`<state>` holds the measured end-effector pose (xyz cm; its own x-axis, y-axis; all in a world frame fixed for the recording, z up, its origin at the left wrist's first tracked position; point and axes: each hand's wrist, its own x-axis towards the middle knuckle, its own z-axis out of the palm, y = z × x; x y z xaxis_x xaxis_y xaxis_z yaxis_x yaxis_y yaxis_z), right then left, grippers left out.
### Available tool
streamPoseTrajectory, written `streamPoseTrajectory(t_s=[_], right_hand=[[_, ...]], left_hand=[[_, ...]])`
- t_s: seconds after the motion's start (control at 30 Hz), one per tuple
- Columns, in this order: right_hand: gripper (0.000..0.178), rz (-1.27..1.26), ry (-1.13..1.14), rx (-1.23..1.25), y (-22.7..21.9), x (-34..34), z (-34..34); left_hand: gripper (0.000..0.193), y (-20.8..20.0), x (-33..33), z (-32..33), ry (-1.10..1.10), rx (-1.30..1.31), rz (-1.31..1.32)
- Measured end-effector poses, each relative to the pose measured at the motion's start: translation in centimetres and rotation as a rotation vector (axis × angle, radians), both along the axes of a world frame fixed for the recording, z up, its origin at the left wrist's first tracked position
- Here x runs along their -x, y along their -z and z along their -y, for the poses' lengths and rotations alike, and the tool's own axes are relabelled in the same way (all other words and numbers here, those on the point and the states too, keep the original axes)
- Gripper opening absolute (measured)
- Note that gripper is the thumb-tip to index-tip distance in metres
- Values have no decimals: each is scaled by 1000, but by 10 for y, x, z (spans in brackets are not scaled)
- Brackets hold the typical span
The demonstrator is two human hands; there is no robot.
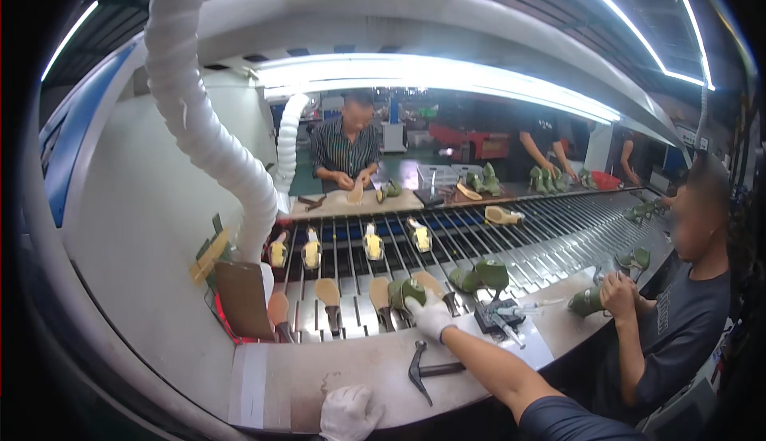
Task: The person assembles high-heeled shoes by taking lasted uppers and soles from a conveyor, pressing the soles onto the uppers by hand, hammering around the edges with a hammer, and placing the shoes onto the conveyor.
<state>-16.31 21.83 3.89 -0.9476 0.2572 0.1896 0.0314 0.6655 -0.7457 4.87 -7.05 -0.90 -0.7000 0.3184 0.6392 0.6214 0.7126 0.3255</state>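
Observation:
My right hand [431, 316], in a white glove, reaches over the conveyor's near edge. Its fingers close on a green high-heeled shoe [407, 291] standing among tan shoe soles with dark heels. One such sole [327, 291] lies just left of the shoe. My left hand [351, 413], also gloved, rests curled on the bench edge; whatever may be inside its fingers is hidden. Between the hands a dark claw hammer [435, 371] lies on the bench. More green shoes [480, 276] stand on the conveyor right of my right hand.
A slatted roller conveyor [550, 245] carries several soles with yellow pads. Syringe-like tubes [509, 325] lie on a black block by my right forearm. A white ribbed hose [207, 138] hangs at left. A co-worker at right handles a green shoe [586, 302]; others stand across the line.

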Motion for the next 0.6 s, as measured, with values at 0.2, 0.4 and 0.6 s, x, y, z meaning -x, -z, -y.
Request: streamPoseTrajectory(t_s=[0.2, 0.4, 0.6], right_hand=[[74, -29, 18, -32, 1, -16, 5], [69, -74, -76, -11, 10, -71, -32], [51, -147, -178, -120, -27, -111, -35]], left_hand=[[37, 1, -5, 1, -17, -17, -26], [33, 5, 1, -4, -38, 14, -14], [30, -4, 3, -2, 9, -67, -82]])
